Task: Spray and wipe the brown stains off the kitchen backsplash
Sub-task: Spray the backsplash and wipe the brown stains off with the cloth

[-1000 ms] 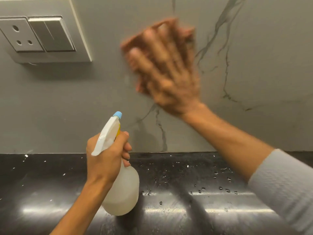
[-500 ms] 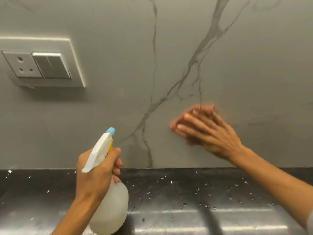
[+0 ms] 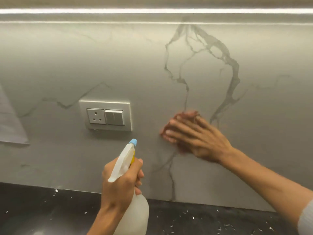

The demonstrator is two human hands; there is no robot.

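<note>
As we face the backsplash [image 3: 254,133], right hand [image 3: 198,139]: fingers straight, pressing a reddish cloth [image 3: 182,149] flat against it.
Left hand [image 3: 120,185]: curled round our spray bottle [image 3: 135,216], nozzle toward wall.

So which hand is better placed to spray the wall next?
Left. The left hand grips the spray bottle, its nozzle pointing at the backsplash. The right hand lies flat on the reddish cloth, pressing it against the backsplash.

Head cam, close in, faces fwd at backsplash [image 3: 118,65], countertop [image 3: 33,209] along btm edge.
</note>
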